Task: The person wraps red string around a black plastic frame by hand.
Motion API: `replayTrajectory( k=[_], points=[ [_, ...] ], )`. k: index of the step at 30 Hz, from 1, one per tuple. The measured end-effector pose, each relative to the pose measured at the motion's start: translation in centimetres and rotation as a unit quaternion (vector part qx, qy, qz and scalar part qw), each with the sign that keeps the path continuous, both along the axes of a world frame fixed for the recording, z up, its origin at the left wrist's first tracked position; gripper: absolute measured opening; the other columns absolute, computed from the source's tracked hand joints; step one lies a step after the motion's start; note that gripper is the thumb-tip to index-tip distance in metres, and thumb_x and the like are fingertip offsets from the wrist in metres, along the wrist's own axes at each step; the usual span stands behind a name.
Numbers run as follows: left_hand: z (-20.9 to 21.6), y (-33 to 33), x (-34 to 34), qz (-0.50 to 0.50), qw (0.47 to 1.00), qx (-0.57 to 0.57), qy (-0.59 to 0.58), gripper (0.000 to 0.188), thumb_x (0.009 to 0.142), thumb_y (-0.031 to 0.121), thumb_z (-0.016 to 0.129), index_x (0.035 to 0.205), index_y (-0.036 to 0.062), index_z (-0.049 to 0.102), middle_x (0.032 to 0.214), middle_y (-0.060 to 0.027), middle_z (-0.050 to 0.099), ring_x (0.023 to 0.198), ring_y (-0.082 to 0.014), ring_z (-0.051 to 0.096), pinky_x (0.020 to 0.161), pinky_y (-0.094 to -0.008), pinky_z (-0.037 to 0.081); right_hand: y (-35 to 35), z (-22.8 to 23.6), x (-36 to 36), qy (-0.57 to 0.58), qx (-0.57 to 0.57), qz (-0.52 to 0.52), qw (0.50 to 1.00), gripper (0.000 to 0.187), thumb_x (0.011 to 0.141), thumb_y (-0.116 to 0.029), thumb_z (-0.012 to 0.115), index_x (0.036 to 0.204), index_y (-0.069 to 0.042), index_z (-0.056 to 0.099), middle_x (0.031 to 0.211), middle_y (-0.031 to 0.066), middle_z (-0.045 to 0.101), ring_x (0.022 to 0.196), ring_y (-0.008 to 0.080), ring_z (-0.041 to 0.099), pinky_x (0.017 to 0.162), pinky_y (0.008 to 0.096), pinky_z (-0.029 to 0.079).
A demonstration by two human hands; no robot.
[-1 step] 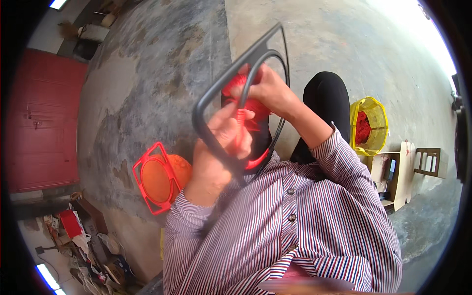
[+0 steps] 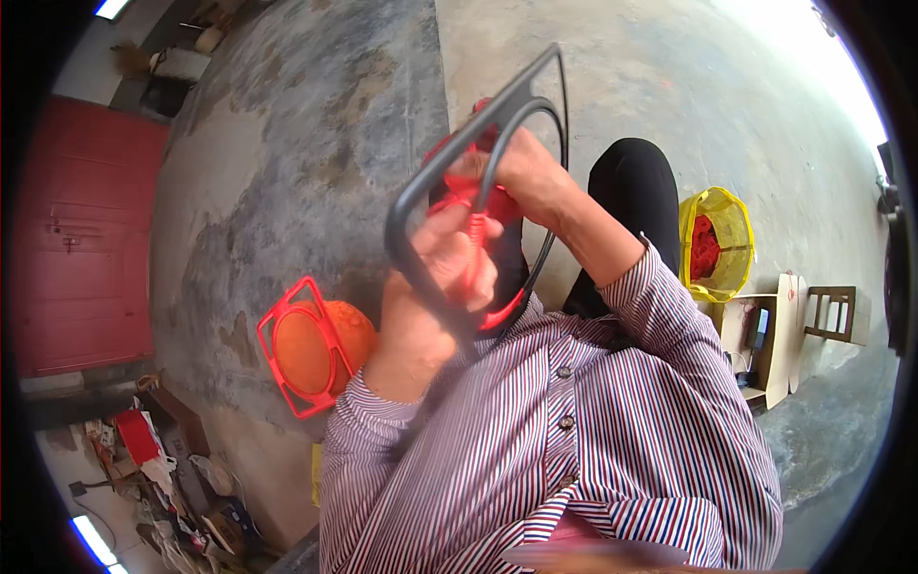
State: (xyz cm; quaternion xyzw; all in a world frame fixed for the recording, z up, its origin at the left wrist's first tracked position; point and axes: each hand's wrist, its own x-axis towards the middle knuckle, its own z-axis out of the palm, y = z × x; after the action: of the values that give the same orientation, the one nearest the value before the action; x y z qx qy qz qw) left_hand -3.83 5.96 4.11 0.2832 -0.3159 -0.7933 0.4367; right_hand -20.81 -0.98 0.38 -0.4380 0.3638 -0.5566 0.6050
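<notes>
Before my chest is a dark grey rectangular frame (image 2: 455, 146) with a curved ring inside it, held tilted and blurred by motion. My left hand (image 2: 435, 287) is closed around the ring's near side, where red cord (image 2: 476, 234) is wound in tight turns. On the ring's far side my right hand (image 2: 526, 172) is closed, with a loose red bundle (image 2: 502, 203), apparently the same cord, at its fingers. The frame and ring partly hide its fingertips. Another stretch of red covering (image 2: 504, 314) shows on the ring near my lap.
On the floor at left, a red frame with a ring (image 2: 271, 320) leans against an orange rounded object (image 2: 354, 335). At right stand a yellow mesh basket (image 2: 741, 268) holding red material (image 2: 705, 247), an open box (image 2: 786, 335) and a small stool (image 2: 832, 314). Clutter (image 2: 172, 459) lies lower left.
The grey frame and my left hand have shifted slightly right. My right hand has turned a little, and the red bundle now shows higher above its fingers.
</notes>
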Motion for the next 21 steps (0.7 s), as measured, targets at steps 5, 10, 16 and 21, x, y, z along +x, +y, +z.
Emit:
replayTrajectory(
  k=[5, 10, 16, 21],
  points=[
    [0.3, -0.6, -1.0, -0.143, 0.974, 0.119, 0.132, 0.064, 0.094, 0.056, 0.039, 0.119, -0.0017, 0.051, 0.096, -0.0209, 0.061, 0.057, -0.0238, 0.057, 0.045, -0.0303, 0.042, 0.3, 1.8, 0.5, -0.317, -0.158, 0.247, 0.902, 0.025, 0.081, -0.016, 0.071, 0.091, 0.006, 0.066, 0.102, 0.0173, 0.063, 0.097, 0.0237, 0.06, 0.089, 0.0337, 0.047],
    [0.5, -0.7, -0.9, -0.122, 0.974, 0.143, 0.125, 0.057, 0.09, 0.048, 0.046, 0.11, -0.0048, 0.053, 0.091, -0.0216, 0.061, 0.057, -0.0257, 0.056, 0.047, -0.0325, 0.041, 0.7, 1.2, -0.4, -0.207, -0.085, 0.167, 0.96, 0.036, 0.089, -0.031, 0.066, 0.103, 0.002, 0.066, 0.102, 0.0148, 0.063, 0.101, 0.024, 0.06, 0.089, 0.0347, 0.049],
    [-0.5, -1.8, 0.4, 0.004, 0.991, 0.09, 0.098, 0.038, 0.085, 0.028, 0.062, 0.114, 0.0039, 0.055, 0.094, -0.0111, 0.063, 0.067, -0.0222, 0.055, 0.05, -0.0298, 0.039, 5.1, -0.1, -1.2, -0.159, 0.039, 0.09, 0.982, 0.041, 0.078, 0.001, 0.068, 0.117, -0.001, 0.056, 0.108, 0.004, 0.063, 0.098, 0.0132, 0.061, 0.09, 0.0288, 0.048],
    [-1.9, -2.1, 0.4, 0.021, 0.993, 0.09, 0.067, 0.039, 0.081, 0.016, 0.066, 0.116, 0.0036, 0.055, 0.097, -0.0102, 0.063, 0.066, -0.0208, 0.055, 0.049, -0.0299, 0.044, 7.6, 2.3, 1.1, -0.141, 0.018, 0.004, 0.99, 0.048, 0.071, 0.001, 0.075, 0.116, -0.002, 0.057, 0.108, 0.0018, 0.059, 0.104, 0.0104, 0.055, 0.094, 0.0261, 0.044]
  ],
)
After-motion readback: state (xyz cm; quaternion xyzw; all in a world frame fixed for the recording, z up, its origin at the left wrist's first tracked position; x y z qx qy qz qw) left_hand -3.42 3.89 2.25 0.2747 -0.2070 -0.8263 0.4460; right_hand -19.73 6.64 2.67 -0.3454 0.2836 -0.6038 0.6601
